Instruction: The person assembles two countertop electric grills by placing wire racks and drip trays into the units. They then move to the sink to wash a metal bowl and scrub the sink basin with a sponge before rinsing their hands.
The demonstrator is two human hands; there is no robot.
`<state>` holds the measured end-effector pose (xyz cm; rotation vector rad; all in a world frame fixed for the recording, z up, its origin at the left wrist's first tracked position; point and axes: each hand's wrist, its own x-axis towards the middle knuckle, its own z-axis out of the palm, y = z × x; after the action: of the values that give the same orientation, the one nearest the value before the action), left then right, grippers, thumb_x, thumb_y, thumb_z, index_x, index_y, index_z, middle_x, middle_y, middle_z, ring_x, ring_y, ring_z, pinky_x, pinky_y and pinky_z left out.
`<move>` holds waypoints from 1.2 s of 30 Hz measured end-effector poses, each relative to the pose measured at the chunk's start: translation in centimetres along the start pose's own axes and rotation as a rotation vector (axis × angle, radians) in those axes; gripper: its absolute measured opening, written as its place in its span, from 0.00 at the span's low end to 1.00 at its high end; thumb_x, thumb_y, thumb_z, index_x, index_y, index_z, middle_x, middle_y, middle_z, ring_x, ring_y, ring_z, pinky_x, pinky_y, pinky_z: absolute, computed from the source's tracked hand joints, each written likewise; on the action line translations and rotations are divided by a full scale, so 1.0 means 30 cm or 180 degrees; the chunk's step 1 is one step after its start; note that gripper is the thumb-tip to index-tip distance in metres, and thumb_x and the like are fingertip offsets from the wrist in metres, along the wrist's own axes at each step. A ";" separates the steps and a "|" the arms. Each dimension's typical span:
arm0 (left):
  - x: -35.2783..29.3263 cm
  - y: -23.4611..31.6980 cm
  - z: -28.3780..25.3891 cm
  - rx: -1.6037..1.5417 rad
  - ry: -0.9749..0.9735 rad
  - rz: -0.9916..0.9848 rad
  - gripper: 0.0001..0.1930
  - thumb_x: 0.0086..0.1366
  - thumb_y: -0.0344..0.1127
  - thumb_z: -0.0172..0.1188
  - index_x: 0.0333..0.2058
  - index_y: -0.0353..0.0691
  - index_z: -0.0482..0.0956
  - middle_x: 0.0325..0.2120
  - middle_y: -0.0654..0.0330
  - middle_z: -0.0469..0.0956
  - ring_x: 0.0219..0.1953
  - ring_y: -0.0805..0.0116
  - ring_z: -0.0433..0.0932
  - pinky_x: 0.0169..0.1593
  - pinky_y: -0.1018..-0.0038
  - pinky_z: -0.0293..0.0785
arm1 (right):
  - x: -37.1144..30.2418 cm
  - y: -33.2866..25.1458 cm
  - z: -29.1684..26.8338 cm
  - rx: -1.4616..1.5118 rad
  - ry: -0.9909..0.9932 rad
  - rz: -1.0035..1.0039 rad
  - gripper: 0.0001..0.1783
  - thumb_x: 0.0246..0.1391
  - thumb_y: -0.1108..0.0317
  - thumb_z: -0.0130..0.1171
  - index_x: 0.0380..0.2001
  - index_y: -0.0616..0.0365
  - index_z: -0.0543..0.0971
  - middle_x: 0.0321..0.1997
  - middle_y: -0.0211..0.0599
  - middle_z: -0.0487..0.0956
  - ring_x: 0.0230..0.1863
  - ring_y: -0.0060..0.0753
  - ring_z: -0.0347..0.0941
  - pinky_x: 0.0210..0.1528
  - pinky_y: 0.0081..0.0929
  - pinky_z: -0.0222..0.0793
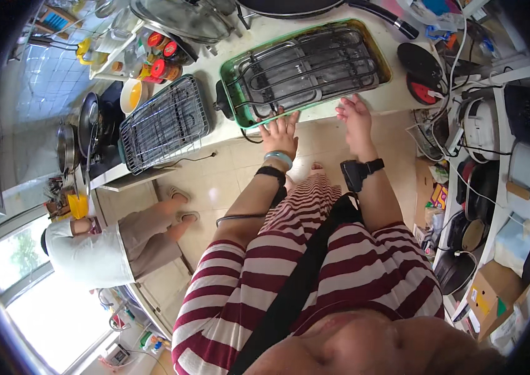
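Two electric grills share this pale counter (pixel 396 94), and the larger matter is the green-rimmed one (pixel 305 70) lying at the counter's near edge, right under my hands. My left hand (pixel 280 132) rests on its near long rim toward the left corner, fingers spread flat and touching the green lip; my right hand (pixel 355 115) sits just beside the same rim further right, fingers loosely curled and a little apart, holding nothing that I can see. To handle this grill well I judge I should keep both hands wide on the rim, press evenly, and stay off the looped heating element (pixel 308 65) and the loose wire rack above the tray, since either could shift; the black knob at its left end and the cord hanging off the counter edge could snag, so I would mind them. Left of it, at the counter's left corner, lies the second grill (pixel 163 124), black with a fine wire grid, slightly overhanging the edge. Behind that stand red-lidded jars (pixel 160 59) and a yellow bowl (pixel 132 95), near the back edge. A black pan (pixel 315 7) reaches across the far edge. The floor is pale tile; another person (pixel 115 247) in a light top crouches there on my left, near a bright window. On my right, shelves hold rice cookers (pixel 482 128), pans and cardboard boxes (pixel 491 290).
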<state>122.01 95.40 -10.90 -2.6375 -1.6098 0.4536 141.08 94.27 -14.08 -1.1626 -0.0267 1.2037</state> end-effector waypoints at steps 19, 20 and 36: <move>-0.036 -0.062 -0.047 -0.0891 -0.0164 0.1294 0.34 0.51 0.37 0.56 0.57 0.44 0.53 0.58 0.55 0.52 0.58 0.54 0.53 0.60 0.64 0.49 | 0.170 -0.244 -0.257 -0.3657 -0.0006 -0.2251 0.12 0.44 0.69 0.56 0.36 0.57 0.74 0.30 0.38 0.76 0.28 0.34 0.72 0.32 0.27 0.68; -0.039 -0.052 -0.047 -0.0730 -0.0303 0.1240 0.37 0.51 0.38 0.56 0.59 0.46 0.48 0.59 0.57 0.49 0.60 0.54 0.49 0.61 0.63 0.46 | 0.183 -0.267 -0.251 -0.3871 0.0110 -0.2387 0.12 0.44 0.68 0.56 0.35 0.56 0.74 0.30 0.39 0.76 0.29 0.37 0.73 0.33 0.30 0.68; 0.000 0.080 -0.239 -0.2024 0.1497 -0.0115 0.06 0.50 0.30 0.56 0.29 0.38 0.75 0.28 0.55 0.74 0.33 0.55 0.72 0.37 0.66 0.69 | 0.274 -0.493 -0.071 -0.5695 -0.1726 -0.2823 0.12 0.48 0.63 0.49 0.35 0.56 0.73 0.30 0.44 0.75 0.32 0.47 0.72 0.33 0.41 0.66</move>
<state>125.94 95.24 -4.43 -2.7712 -1.8332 -0.7536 156.21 100.33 -9.07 -1.8262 -2.1339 0.3828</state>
